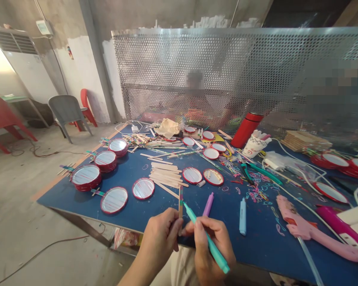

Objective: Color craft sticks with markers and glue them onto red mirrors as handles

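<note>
Near the table's front edge, my left hand [164, 228] pinches the lower end of an upright wooden craft stick [180, 200]. Purple and green marks colour part of that stick. In my right hand [210, 246] is a teal marker pen [210, 240], its tip at the stick's right side. A purple marker [208, 204] lies just beyond my right hand, and a light blue marker [242, 216] rests farther right. Bare craft sticks [165, 174] are piled ahead of my hands. Red-rimmed discs [143, 188] sit to the left of the pile, some with coloured sticks attached.
Stacked red-rimmed discs [86, 176] stand along the left edge. At the right are a pink glue gun [310, 228], green-handled pliers [264, 173] and scattered rubber bands [259, 192]. A red bottle [247, 129] and a cup [254, 145] stand before the perforated metal panel [173, 59].
</note>
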`<act>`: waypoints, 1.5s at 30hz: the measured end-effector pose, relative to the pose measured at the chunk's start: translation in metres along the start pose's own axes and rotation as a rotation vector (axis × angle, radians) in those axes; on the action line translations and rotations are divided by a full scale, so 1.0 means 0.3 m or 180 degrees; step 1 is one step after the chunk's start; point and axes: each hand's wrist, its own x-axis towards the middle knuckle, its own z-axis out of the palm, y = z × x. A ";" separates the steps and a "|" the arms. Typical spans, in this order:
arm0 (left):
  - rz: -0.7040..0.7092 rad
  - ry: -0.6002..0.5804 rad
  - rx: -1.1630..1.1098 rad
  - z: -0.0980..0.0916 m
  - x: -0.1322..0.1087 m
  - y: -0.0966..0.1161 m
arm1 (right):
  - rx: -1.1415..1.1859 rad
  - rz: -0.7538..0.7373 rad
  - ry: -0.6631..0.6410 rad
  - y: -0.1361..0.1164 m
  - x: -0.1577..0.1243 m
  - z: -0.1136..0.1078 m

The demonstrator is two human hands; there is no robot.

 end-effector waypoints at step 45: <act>-0.0058 -0.0108 -0.0086 0.001 -0.003 0.016 | 0.0006 -0.0042 -0.0083 0.011 -0.009 -0.007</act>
